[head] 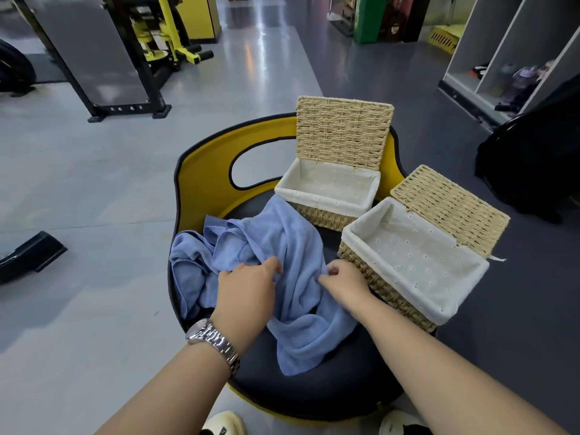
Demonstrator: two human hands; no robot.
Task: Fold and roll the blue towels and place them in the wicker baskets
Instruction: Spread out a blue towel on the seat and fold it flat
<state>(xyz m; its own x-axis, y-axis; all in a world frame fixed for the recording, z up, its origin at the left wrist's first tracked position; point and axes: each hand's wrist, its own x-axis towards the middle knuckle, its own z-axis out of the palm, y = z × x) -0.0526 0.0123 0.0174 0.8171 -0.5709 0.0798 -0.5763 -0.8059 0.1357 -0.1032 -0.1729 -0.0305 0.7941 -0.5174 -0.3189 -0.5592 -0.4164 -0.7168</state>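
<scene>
Blue terry lies heaped and unfolded on the black seat (301, 390) of a yellow-backed chair: the blue towels (282, 277), filling the seat from nine o'clock to the centre. Best to find one hem, lift a single towel free and spread it flat before folding. The near wicker basket (408, 296), at three o'clock, and the far wicker basket (326, 215), at one o'clock, stand lid-up, white-lined, empty. The left hand (248, 290) presses curled fingers into the heap; the right hand (342, 281) pinches an edge.
</scene>
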